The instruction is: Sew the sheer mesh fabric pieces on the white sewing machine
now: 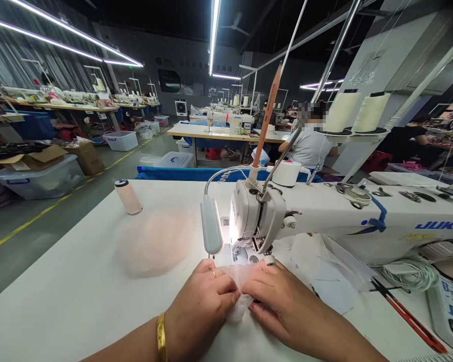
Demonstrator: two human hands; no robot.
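Thin, translucent pale fabric (pixel 241 305) lies just in front of the needle area of a white sewing machine (pixel 324 213). My left hand (pixel 207 296), with a ring and a gold bracelet, pinches its left side with fingers closed. On the right side, my right hand (pixel 277 296) is closed on the same fabric, close to the machine's foot. A grey lamp (pixel 211 226) hangs left of the machine head. Sheer pale pink fabric (pixel 154 244) is spread on the white table (pixel 79 276) to the left.
A pink thread spool (pixel 129 197) stands at the table's back left. Red-handled snips (pixel 411 319), coiled cable (pixel 411 274) and white sheets (pixel 334 286) lie at the right. A pencil (pixel 268 118) sticks up from the machine. A person (pixel 311 143) sits beyond.
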